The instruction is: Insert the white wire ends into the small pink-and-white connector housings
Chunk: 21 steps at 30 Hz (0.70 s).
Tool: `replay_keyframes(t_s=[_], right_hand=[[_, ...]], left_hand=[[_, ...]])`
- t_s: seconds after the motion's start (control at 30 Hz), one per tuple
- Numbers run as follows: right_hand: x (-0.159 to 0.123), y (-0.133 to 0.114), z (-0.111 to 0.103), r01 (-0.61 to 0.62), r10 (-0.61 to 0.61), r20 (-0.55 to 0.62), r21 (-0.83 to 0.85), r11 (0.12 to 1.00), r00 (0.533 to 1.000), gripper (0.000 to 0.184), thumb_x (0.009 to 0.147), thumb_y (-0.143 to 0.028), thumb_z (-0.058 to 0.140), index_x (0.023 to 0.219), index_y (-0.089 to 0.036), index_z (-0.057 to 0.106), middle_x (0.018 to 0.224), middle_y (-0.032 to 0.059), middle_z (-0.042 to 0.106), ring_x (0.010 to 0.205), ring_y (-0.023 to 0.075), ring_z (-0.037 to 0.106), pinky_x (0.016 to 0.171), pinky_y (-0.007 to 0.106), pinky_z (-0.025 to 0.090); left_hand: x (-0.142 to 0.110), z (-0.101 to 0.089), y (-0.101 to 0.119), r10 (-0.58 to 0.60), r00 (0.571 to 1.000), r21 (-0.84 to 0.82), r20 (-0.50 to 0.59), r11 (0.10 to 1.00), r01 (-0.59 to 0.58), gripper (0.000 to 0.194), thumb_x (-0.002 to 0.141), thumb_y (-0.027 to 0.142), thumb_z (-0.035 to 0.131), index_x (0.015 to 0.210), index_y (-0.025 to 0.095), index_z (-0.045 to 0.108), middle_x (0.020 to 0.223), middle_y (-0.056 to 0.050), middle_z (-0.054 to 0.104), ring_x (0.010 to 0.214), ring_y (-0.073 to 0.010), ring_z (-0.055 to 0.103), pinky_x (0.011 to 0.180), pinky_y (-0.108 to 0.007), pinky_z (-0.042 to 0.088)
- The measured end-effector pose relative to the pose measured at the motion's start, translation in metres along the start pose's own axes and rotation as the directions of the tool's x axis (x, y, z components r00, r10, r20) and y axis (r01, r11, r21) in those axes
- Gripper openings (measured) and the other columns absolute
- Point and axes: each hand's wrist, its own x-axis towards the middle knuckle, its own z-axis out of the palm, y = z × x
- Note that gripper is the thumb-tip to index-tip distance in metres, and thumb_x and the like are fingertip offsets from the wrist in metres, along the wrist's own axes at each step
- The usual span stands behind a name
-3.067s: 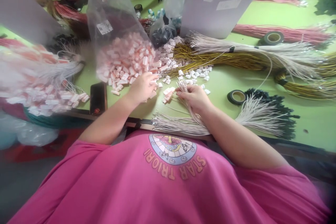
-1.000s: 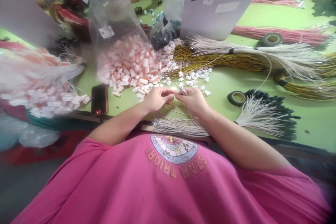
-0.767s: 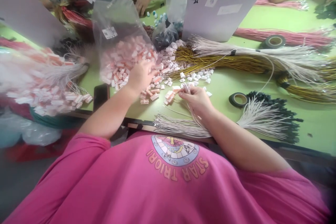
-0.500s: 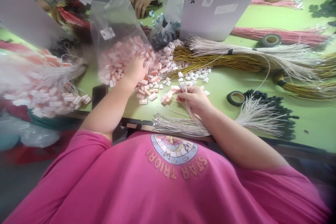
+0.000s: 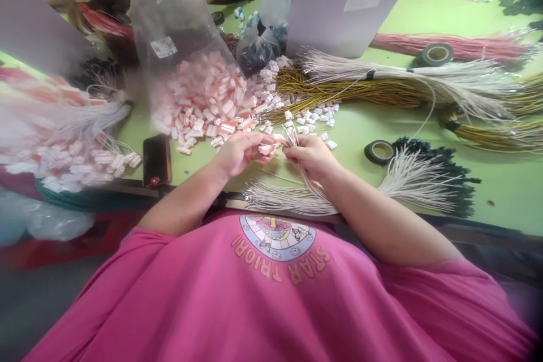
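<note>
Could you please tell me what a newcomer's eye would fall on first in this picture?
Probably the bright pink shirt, filling the bottom of the view. Next, perhaps, the heap of small pink and white pieces beyond the left hand, and the white wires held in the right hand, near the middle.

- loose pink shirt
- pink sleeves, short
- round chest print, pale blue rim, butterfly inside
- tan lettering curving beneath, seemingly "STAR TRIORI"

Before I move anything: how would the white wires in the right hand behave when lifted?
The white wires would probably droop, since they bend below the right hand. They look thin, so individual strands are likely light.
</note>
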Motion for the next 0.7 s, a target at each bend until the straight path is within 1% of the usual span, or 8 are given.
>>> replay_keyframes(t_s=[0.07,0.13,0.23,0.33,0.43,0.5,0.6,0.7], right_hand=[[0.000,0.000,-0.001,0.000,0.000,0.022,0.018,1.000,1.000,0.009,0.062,-0.017,0.059,0.057,-0.016,0.052,0.047,-0.0053,0.043,0.045,0.0060,0.033,0.046,0.025,0.022],[0.000,-0.001,-0.002,0.004,-0.005,0.033,0.016,1.000,0.999,0.006,0.061,-0.016,0.061,0.059,-0.015,0.055,0.049,-0.0043,0.046,0.045,0.0060,0.036,0.046,0.025,0.024],[-0.002,-0.002,-0.003,0.003,-0.003,0.010,-0.048,0.999,1.000,0.009,0.062,-0.021,0.064,0.062,-0.014,0.059,0.053,-0.0021,0.051,0.048,0.0071,0.040,0.048,0.025,0.028],[-0.004,-0.005,-0.002,0.029,-0.033,-0.026,-0.138,0.990,0.999,0.013,0.065,-0.026,0.064,0.062,-0.014,0.060,0.054,-0.0014,0.052,0.051,0.0078,0.042,0.049,0.025,0.031],[-0.007,-0.008,-0.001,0.060,-0.069,-0.037,-0.196,0.979,0.997,0.012,0.067,-0.024,0.061,0.059,-0.014,0.058,0.052,-0.0026,0.049,0.050,0.0071,0.040,0.049,0.025,0.030],[-0.007,-0.010,0.000,0.067,-0.075,-0.033,-0.209,0.976,0.997,0.011,0.067,-0.022,0.059,0.059,-0.014,0.059,0.052,-0.0027,0.049,0.050,0.0069,0.040,0.049,0.025,0.030],[-0.007,-0.011,0.001,0.068,-0.074,-0.023,-0.217,0.974,0.997,0.011,0.068,-0.022,0.059,0.064,-0.012,0.063,0.056,-0.0008,0.054,0.052,0.0079,0.044,0.053,0.025,0.034],[-0.007,-0.011,0.003,0.059,-0.067,-0.030,-0.228,0.972,0.997,0.012,0.068,-0.024,0.061,0.066,-0.012,0.064,0.058,-0.0003,0.057,0.054,0.0089,0.047,0.055,0.025,0.036]], left_hand=[[0.003,0.003,-0.006,-0.009,1.000,-0.005,-0.028,1.000,0.009,0.018,0.077,0.025,0.064,0.082,0.009,0.067,0.077,-0.009,0.065,0.062,-0.0116,0.059,0.058,-0.025,0.048],[0.006,0.005,-0.010,-0.021,0.998,0.035,-0.054,0.999,0.022,0.018,0.072,0.018,0.070,0.088,0.010,0.065,0.073,-0.005,0.064,0.060,-0.0109,0.060,0.059,-0.026,0.049],[0.007,0.006,-0.011,-0.036,0.997,0.057,-0.064,0.998,0.040,0.026,0.069,0.013,0.072,0.095,0.012,0.064,0.079,-0.005,0.066,0.065,-0.0122,0.062,0.064,-0.028,0.051],[0.007,0.005,-0.012,-0.038,0.999,0.090,-0.034,0.995,0.041,0.025,0.070,0.014,0.071,0.094,0.013,0.066,0.081,-0.006,0.067,0.066,-0.0117,0.062,0.065,-0.027,0.051],[0.008,0.005,-0.013,-0.019,1.000,0.114,-0.008,0.993,0.020,0.024,0.069,0.017,0.072,0.092,0.013,0.067,0.080,-0.005,0.068,0.066,-0.0115,0.061,0.064,-0.026,0.050],[0.008,0.006,-0.014,-0.012,1.000,0.114,-0.003,0.993,0.012,0.024,0.069,0.018,0.073,0.092,0.013,0.068,0.080,-0.006,0.068,0.066,-0.0114,0.061,0.063,-0.026,0.050],[0.008,0.005,-0.015,-0.007,1.000,0.135,0.000,0.991,0.007,0.028,0.070,0.020,0.072,0.097,0.013,0.068,0.083,-0.006,0.068,0.067,-0.0116,0.061,0.064,-0.026,0.050],[0.008,0.006,-0.018,0.020,1.000,0.212,-0.016,0.977,-0.016,0.029,0.072,0.022,0.072,0.099,0.014,0.068,0.083,-0.007,0.067,0.067,-0.0115,0.060,0.064,-0.026,0.049]])
